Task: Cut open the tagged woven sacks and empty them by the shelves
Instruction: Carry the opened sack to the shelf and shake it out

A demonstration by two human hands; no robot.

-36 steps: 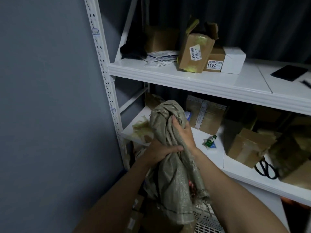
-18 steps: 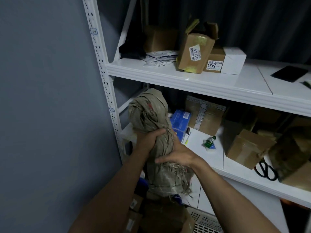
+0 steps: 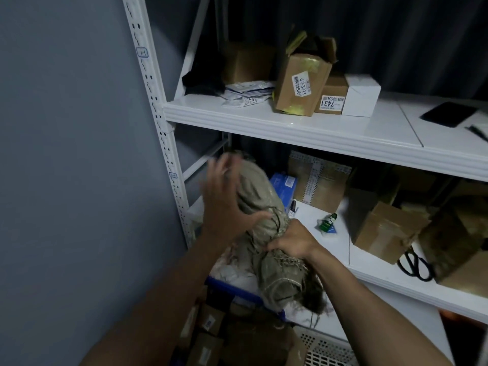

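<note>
A rolled-up, empty beige woven sack (image 3: 260,207) with a frayed end lies tilted over the left end of the lower white shelf (image 3: 375,276). My left hand (image 3: 224,204) is spread wide against the sack's upper part, fingers straight and blurred. My right hand (image 3: 291,240) grips the sack near its frayed lower end, fingers curled over the fabric. Black scissors (image 3: 414,265) lie on the lower shelf at the right.
Taped cardboard boxes (image 3: 301,83) and a white box (image 3: 361,95) sit on the upper shelf. More boxes (image 3: 385,231), a blue packet (image 3: 284,184) and a small green bottle (image 3: 327,223) are on the lower shelf. Boxes (image 3: 211,328) and a white perforated basket (image 3: 327,350) sit below. Grey wall at left.
The sack went from held upright in front of the shelf to lying tilted on the lower shelf's left end. My left hand let go of its grip and spread flat against it.
</note>
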